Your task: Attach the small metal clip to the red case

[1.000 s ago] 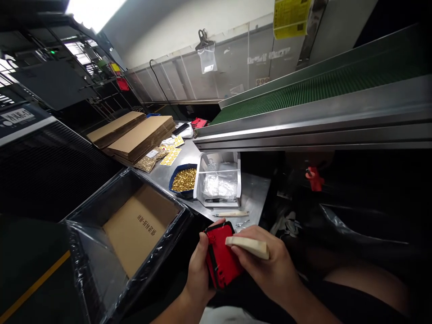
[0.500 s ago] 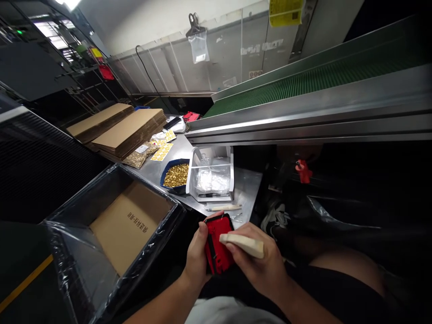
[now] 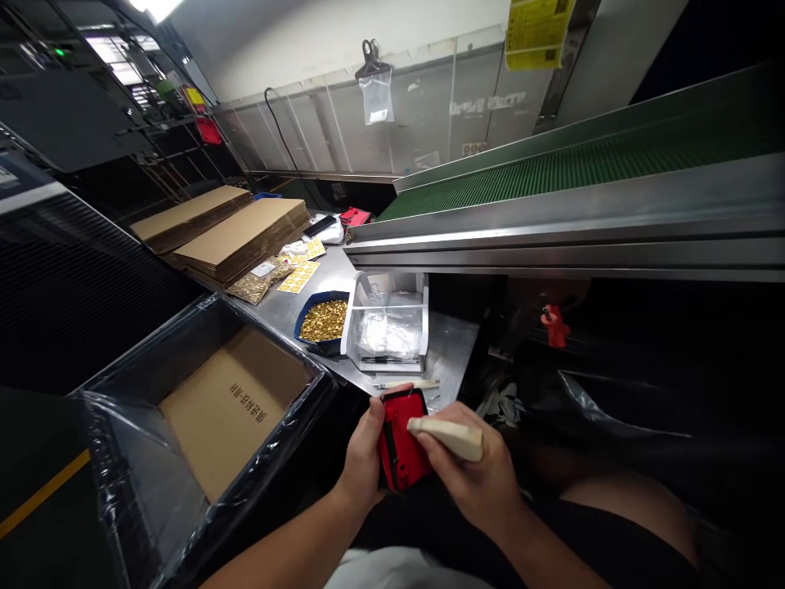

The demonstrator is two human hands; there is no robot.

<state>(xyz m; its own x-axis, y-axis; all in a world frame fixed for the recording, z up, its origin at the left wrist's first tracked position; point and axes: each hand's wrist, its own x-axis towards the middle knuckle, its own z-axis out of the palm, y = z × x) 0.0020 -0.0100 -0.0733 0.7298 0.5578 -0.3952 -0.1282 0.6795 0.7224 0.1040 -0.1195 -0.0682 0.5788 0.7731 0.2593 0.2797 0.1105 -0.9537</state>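
My left hand (image 3: 363, 458) is closed around the left edge of a red plastic casing with black trim (image 3: 408, 442), held tilted over my lap. In my right hand (image 3: 478, 474) is a hand tool with a pale wooden handle (image 3: 450, 437), gripped between thumb and fingers. The handle lies across the right part of the casing; whether the tool's working end touches it, I cannot tell. Just beyond the casing, a second slim tool with a pale handle (image 3: 417, 384) rests on the metal table (image 3: 450, 335).
A clear-fronted bin of plastic bags (image 3: 388, 327) stands beside a blue tray (image 3: 303, 315) of small brass-coloured parts. To the left is a plastic-lined box (image 3: 273, 438) with cardboard inside. Cardboard stacks (image 3: 245, 233) lie farther back. A green conveyor (image 3: 552, 176) slopes up rightward.
The view has shifted slightly. Both hands, with the casing and the wooden-handled tool, appear a little farther right. The grips look the same.
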